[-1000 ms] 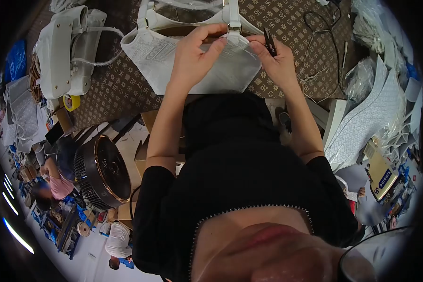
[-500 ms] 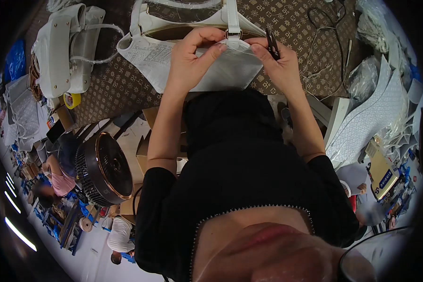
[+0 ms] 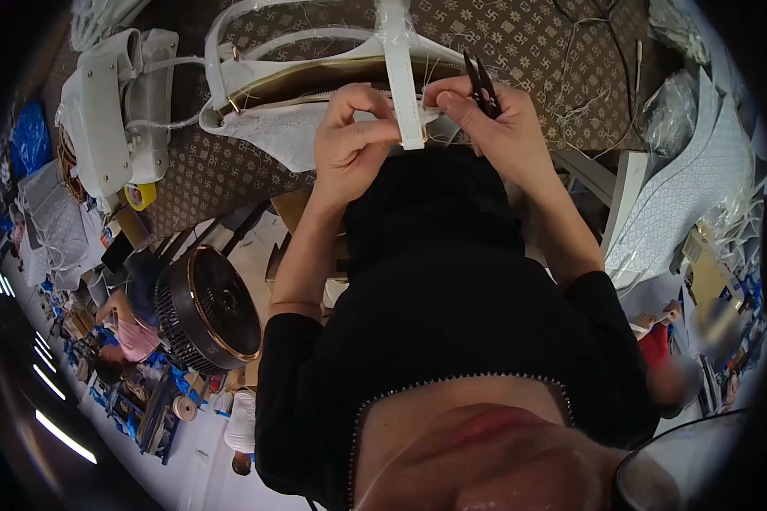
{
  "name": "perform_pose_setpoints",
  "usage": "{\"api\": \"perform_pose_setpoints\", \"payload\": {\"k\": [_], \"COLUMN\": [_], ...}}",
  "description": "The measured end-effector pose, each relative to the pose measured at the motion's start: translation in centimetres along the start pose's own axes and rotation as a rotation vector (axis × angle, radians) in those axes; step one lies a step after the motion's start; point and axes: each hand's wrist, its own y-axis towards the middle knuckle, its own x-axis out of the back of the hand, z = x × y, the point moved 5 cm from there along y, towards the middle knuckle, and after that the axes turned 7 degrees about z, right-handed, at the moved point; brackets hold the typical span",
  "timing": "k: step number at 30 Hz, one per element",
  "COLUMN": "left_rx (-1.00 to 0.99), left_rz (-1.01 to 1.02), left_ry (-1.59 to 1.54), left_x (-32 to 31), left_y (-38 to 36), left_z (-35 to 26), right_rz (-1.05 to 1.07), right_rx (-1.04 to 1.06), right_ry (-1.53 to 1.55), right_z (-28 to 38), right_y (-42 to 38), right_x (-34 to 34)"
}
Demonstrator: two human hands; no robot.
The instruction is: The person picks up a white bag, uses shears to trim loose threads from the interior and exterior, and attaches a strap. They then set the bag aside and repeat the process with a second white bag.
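Observation:
A white handbag [image 3: 268, 132] lies on the patterned tabletop in front of me, its zipped top gaping and its tan lining showing. One white handle strap [image 3: 403, 85] runs down over the bag's front, between my hands. On the strap's left side, my left hand [image 3: 349, 140] is closed, thumb and forefinger pinching at its edge. My right hand [image 3: 503, 123] holds black thread snips [image 3: 482, 83] in its palm, blades pointing up and away. Its thumb and forefinger pinch at the strap's right side; anything thin between them is too small to make out.
More white bags [image 3: 106, 115] stand at the left beside a yellow tape roll [image 3: 141, 196]. A black fan [image 3: 209, 311] is below the table. Black cable [image 3: 609, 51] and loose threads lie at right, near white quilted material [image 3: 677, 196]. Other people sit farther off on both sides.
The strap has come down over the bag's front, and the bag has tipped so its opening shows more. Both hands have lowered slightly and now grip around the strap's lower end.

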Motion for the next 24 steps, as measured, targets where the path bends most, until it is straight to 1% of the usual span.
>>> {"api": "perform_pose_setpoints", "payload": {"k": [2, 5, 6, 8, 9, 11, 14, 16, 17, 19, 21, 23, 24], "left_rx": [0.0, -0.007, 0.001, -0.007, 0.002, -0.062, -0.027, -0.011, 0.005, -0.024, -0.051, 0.04, 0.038], "left_rz": [-0.024, -0.029, -0.015, -0.051, -0.036, -0.019, 0.012, 0.011, 0.0, 0.014, 0.025, -0.012, -0.009], "left_ry": [-0.001, 0.037, 0.031, -0.03, -0.037, 0.038, 0.066, 0.042, 0.02, 0.053, 0.085, 0.02, 0.02], "left_x": [0.0, -0.2, -0.3, -0.4, -0.5, -0.3, -0.5, -0.6, -0.5, -0.5, -0.6, -0.5, -0.4], "left_y": [-0.5, -1.2, -1.3, -1.5, -1.6, -1.7, -1.6, -1.8, -1.9, -1.7, -1.8, -2.0, -2.2], "left_z": [-0.2, -0.3, -0.3, -0.1, 0.1, -0.1, -0.5, -0.6, -0.5, -0.5, -0.7, -0.5, -0.5], "right_rz": [0.009, 0.047, 0.062, 0.063, 0.062, 0.05, 0.068, 0.048, 0.042, 0.046, 0.031, 0.017, 0.023], "right_rx": [0.003, 0.0, 0.003, -0.001, 0.0, -0.005, -0.043, 0.077, 0.081, 0.032, 0.031, 0.031, 0.033], "right_ry": [-0.02, 0.056, 0.064, 0.08, 0.054, 0.041, 0.093, -0.035, -0.032, -0.146, -0.128, -0.109, -0.026], "right_z": [0.1, -0.1, -0.4, -0.7, -0.5, -0.2, -0.4, -0.3, -0.1, 0.4, 0.2, 0.0, -0.2], "right_y": [-0.2, -0.4, -0.4, -0.4, -0.4, -0.4, -0.6, -0.5, -0.5, -0.7, -0.7, -0.7, -0.7], "right_x": [-0.2, -0.7, -0.9, -1.1, -1.2, -1.3, -1.7, -1.6, -1.5, -1.4, -1.6, -1.8, -1.9]}}
